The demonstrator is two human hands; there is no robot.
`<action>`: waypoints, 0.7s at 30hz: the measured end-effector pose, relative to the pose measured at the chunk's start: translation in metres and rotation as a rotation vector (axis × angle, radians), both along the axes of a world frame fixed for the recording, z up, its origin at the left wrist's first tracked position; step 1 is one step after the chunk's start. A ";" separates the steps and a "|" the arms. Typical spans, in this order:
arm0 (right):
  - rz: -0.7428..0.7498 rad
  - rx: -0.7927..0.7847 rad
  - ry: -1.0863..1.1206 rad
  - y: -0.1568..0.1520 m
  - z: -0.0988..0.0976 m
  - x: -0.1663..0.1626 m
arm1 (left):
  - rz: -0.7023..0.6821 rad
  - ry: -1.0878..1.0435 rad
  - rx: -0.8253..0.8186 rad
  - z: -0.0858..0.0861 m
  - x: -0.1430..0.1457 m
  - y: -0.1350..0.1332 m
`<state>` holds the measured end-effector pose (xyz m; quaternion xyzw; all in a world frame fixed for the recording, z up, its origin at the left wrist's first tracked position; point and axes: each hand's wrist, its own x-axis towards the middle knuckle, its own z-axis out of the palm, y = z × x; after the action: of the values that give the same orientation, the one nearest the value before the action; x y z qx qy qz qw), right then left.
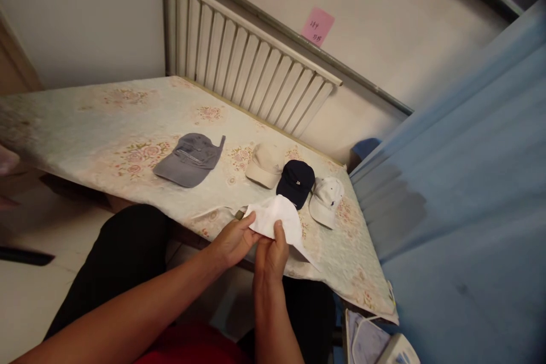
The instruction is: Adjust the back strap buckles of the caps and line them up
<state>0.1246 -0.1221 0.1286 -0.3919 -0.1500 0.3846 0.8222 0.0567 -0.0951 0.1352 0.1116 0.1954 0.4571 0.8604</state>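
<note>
Both my hands grip a white cap (279,215) just above the near edge of the table. My left hand (235,240) pinches its left edge, thumb on top and fingers underneath. At the lower edge, my right hand (273,251) closes with its thumb laid on the white fabric. The cap's brim points to the lower right. Right behind it lies a navy cap (296,179) with a small white mark. A beige cap (263,164) is left of the navy one, and an off-white cap (327,199) is on its right. Farther left sits a grey cap (190,158), strap end sticking up.
A floral-covered table (162,102) runs along a radiator (256,62). A blue curtain (460,227) hangs on the right. Below the table's right corner is a white object with a cord (398,350). Part of another person's hand (7,160) shows at the left edge.
</note>
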 end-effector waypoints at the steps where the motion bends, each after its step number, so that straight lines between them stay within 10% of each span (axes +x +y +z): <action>1: -0.004 0.003 0.014 0.000 0.001 0.003 | -0.010 0.012 0.025 -0.002 -0.001 -0.001; 9: -0.015 0.049 0.003 0.002 0.011 0.023 | -0.257 0.316 0.083 -0.036 -0.029 -0.008; 16: -0.009 0.056 0.015 0.002 0.017 0.031 | 0.091 0.549 0.024 -0.057 -0.041 0.016; 21: -0.004 0.062 0.100 -0.001 0.022 0.037 | 0.231 0.573 0.266 -0.046 -0.049 0.033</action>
<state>0.1613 -0.1227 0.1504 -0.3469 -0.1197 0.3974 0.8411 0.0078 -0.0622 0.0894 0.3240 0.3795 0.5233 0.6908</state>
